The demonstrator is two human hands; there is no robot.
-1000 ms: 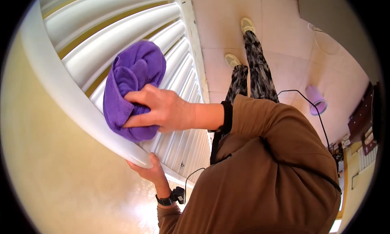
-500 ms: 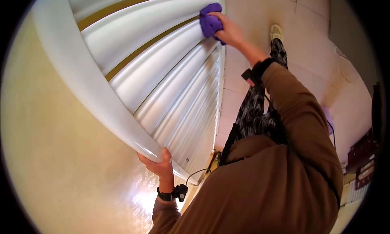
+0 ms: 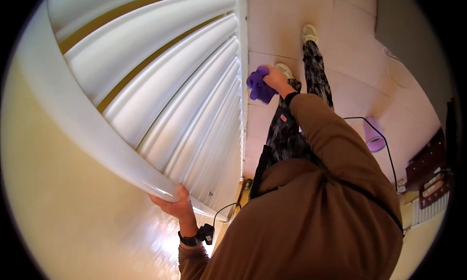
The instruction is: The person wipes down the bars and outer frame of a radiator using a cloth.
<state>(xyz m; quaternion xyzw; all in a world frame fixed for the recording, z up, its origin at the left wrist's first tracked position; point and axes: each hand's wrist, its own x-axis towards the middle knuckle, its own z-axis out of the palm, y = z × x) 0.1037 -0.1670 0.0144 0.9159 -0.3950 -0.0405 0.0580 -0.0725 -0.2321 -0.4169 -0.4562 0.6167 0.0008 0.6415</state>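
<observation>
My left hand [image 3: 176, 205] is wrapped round the lower end of a thick, glossy white rail on a white slatted radiator [image 3: 182, 88], thumb on top and fingers beneath. Bunched in my right hand [image 3: 277, 79] is a purple cloth [image 3: 260, 86]. Hand and cloth are held over the floor near my leg, apart from the slats and to the right of the radiator's far edge. Part of the cloth is hidden behind my fingers.
A yellowish wall [image 3: 63, 183] lies along the left. Pale floor tiles [image 3: 277, 17] spread on the right, where my shoes stand. A purple bin [image 3: 374, 136] sits beyond my right arm, near a black cable and a dark red item [image 3: 428, 163].
My right hand has come off the radiator's far edge with the purple cloth and moved down towards my body. My left hand keeps its hold on the rail. The view has shifted slightly right.
</observation>
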